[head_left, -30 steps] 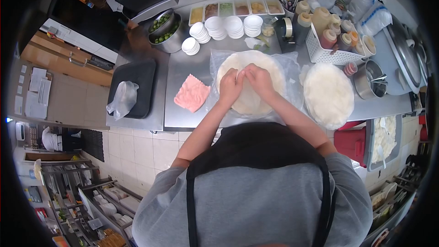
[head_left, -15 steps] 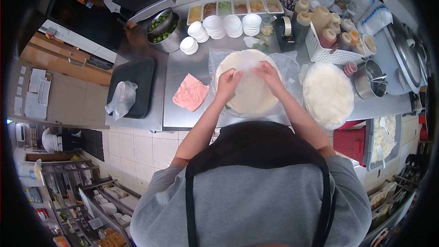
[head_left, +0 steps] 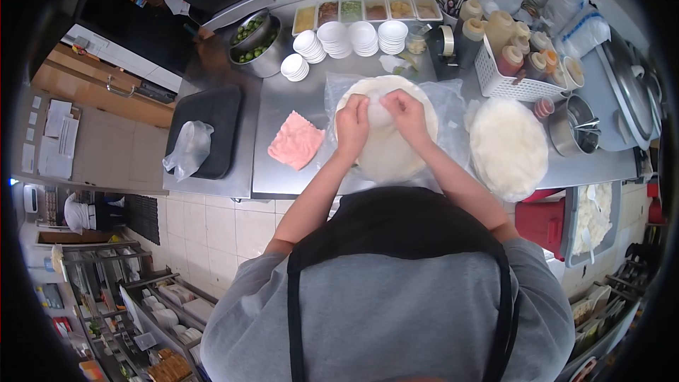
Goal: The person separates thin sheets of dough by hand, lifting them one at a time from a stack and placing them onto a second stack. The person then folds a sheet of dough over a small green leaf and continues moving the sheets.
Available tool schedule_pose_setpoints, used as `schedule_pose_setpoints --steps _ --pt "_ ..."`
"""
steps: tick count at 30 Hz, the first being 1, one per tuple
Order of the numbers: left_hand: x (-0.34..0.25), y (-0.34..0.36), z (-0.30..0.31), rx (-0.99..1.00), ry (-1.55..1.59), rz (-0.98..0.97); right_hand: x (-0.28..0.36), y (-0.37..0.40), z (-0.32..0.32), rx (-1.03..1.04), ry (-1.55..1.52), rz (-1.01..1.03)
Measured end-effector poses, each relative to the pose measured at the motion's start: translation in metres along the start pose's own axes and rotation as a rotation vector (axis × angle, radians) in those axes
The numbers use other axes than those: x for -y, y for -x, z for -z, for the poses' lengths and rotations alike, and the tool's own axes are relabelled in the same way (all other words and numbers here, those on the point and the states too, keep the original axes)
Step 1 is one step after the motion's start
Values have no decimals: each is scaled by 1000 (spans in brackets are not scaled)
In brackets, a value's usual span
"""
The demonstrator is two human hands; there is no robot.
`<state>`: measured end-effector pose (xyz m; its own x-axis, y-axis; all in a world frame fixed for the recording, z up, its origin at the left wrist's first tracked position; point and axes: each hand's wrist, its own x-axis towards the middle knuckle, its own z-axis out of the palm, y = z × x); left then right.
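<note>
Both hands on round wrapper stack [head_left: 390, 159], centre of steel surface [head_left: 283, 173]. Left hand [head_left: 351, 127] pinches top sheet [head_left: 380, 112], fingers curled. Right hand [head_left: 404, 114] grips same sheet opposite. Pink cloth [head_left: 296, 141] lies left of stack, second stack [head_left: 508, 145] lies right.

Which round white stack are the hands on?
The stack on clear plastic beside the pink cloth; left hand and right hand touch it. The other stack lies untouched.

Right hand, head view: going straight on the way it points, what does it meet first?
The right hand points away and leftward. It first meets the thin sheet it already holds, with the left hand just beside; beyond, probably the white dish stacks.
</note>
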<state>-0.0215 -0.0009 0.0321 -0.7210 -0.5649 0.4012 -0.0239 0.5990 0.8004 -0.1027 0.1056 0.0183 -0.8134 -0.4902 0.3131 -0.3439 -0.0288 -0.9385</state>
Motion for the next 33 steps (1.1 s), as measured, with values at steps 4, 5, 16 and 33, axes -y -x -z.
schedule_pose_setpoints --steps 4,5,16,33 --pt "29 -14 19 -190 111 22 -16 -8 30 -234 -335 -152" --pt "33 -20 30 -198 133 126 -21 -7 40 -310 -456 -322" --pt "-37 -18 36 70 -1 -207 -13 10 45 524 -467 -513" --pt "-33 -24 44 438 208 90 29 -12 7 237 -203 -85"
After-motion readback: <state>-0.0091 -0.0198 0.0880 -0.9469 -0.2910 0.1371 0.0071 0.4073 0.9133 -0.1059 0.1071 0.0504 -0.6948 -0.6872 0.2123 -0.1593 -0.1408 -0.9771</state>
